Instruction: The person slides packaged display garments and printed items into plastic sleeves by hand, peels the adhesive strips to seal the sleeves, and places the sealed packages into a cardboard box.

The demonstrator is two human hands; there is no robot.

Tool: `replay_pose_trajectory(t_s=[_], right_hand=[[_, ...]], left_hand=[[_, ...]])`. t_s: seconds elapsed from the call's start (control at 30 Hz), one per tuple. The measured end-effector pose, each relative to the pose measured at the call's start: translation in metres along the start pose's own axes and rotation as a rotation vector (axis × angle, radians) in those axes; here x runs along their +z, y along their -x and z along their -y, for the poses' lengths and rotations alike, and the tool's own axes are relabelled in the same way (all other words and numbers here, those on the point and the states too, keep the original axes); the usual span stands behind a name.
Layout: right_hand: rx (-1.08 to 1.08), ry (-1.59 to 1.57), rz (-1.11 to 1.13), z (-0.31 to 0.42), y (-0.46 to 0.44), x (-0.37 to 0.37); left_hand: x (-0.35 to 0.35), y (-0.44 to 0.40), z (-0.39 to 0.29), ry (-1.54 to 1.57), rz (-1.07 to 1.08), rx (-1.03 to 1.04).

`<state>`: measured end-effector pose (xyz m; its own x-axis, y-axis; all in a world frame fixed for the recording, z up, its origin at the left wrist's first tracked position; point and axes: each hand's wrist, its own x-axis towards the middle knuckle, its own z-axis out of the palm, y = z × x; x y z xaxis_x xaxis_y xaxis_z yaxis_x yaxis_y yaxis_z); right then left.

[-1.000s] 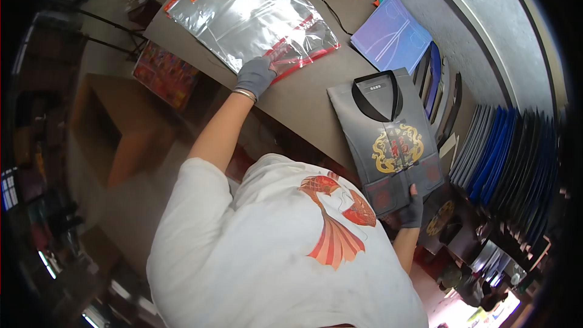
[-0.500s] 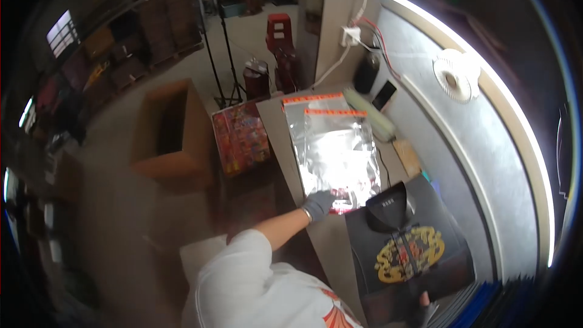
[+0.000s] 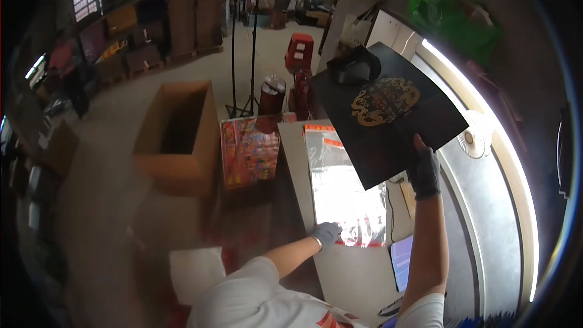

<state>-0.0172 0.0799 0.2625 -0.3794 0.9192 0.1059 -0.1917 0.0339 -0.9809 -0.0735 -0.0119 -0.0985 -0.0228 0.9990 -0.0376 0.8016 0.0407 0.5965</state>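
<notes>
My right hand [image 3: 425, 173], in a dark grey glove, grips the lower edge of a black paper gift bag [image 3: 388, 140] with its thumb on the front. The bag is held up flat and tilted above the table, showing a gold and red emblem and a wide black ribbon handle [image 3: 358, 67]. My left hand [image 3: 328, 232], in a grey glove, is closed at the near left corner of the clear plastic bags [image 3: 349, 200]. These shiny bags lie stacked on the table, with orange strips along their far ends. The gift bag covers part of the stack.
A colourful printed box [image 3: 249, 152] stands left of the table [image 3: 340, 273], beside an open cardboard carton [image 3: 173, 164]. A small fan [image 3: 473, 136] and a light strip [image 3: 516, 206] line the right side. A purple-blue sheet [image 3: 402, 261] lies near me. Another person bends over far back.
My right hand has lifted the black gift bag off the table, up and away from me over the far end. My left hand stays by the near edge of the plastic bags. The view has shifted.
</notes>
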Motion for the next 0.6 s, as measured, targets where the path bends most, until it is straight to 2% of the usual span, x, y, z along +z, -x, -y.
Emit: replay_pose_trajectory(t_s=[0.03,0.1,0.17,0.2,0.23,0.27,0.3,0.33,0.4,0.43,0.47,0.5,0.53,0.57,0.6], right_hand=[[0.000,0.060,-0.061,-0.007,0.008,-0.004],[0.087,0.120,-0.042,-0.046,0.028,-0.055],[-0.178,-0.024,-0.184,-0.079,0.074,-0.095],[-0.162,-0.012,-0.220,-0.092,0.104,-0.117],[-0.099,-0.087,-0.235,-0.104,0.137,-0.142],[-0.036,-0.163,-0.255,-0.113,0.171,-0.168],[0.033,-0.240,-0.284,-0.121,0.209,-0.191],[0.100,-0.317,-0.319,-0.126,0.241,-0.212],[0.160,-0.335,-0.450,-0.147,0.290,-0.249],[0.188,-0.369,-0.518,-0.153,0.319,-0.261],[0.200,-0.366,-0.523,-0.156,0.340,-0.267],[0.236,-0.391,-0.560,-0.175,0.356,-0.287],[0.279,-0.415,-0.596,-0.194,0.378,-0.303],[0.297,-0.418,-0.650,-0.201,0.398,-0.309],[0.369,-0.371,-0.652,-0.190,0.387,-0.315]], left_hand=[[0.004,-0.001,0.001,-0.004,0.021,-0.027],[0.006,-0.006,-0.009,-0.207,0.114,-0.056],[0.007,-0.005,-0.014,-0.309,0.174,-0.032],[-0.030,0.009,-0.041,-0.253,0.265,-0.113],[0.013,-0.001,-0.021,-0.416,0.151,0.012],[0.142,-0.039,0.048,-0.392,-0.219,-0.013],[0.243,-0.085,0.109,-0.542,-0.311,0.169],[0.177,-0.038,0.079,-0.519,-0.260,0.199],[-0.057,0.022,-0.062,-0.576,0.416,0.035],[-0.027,0.014,-0.038,-0.122,0.077,-0.027],[0.005,0.003,-0.006,-0.101,-0.025,0.114],[-0.008,0.002,-0.014,0.166,-0.184,0.431],[-0.015,-0.001,-0.013,0.094,0.059,0.132],[-0.045,0.005,-0.040,0.087,0.126,0.087],[-0.034,-0.031,-0.019,0.001,0.192,-0.016]])
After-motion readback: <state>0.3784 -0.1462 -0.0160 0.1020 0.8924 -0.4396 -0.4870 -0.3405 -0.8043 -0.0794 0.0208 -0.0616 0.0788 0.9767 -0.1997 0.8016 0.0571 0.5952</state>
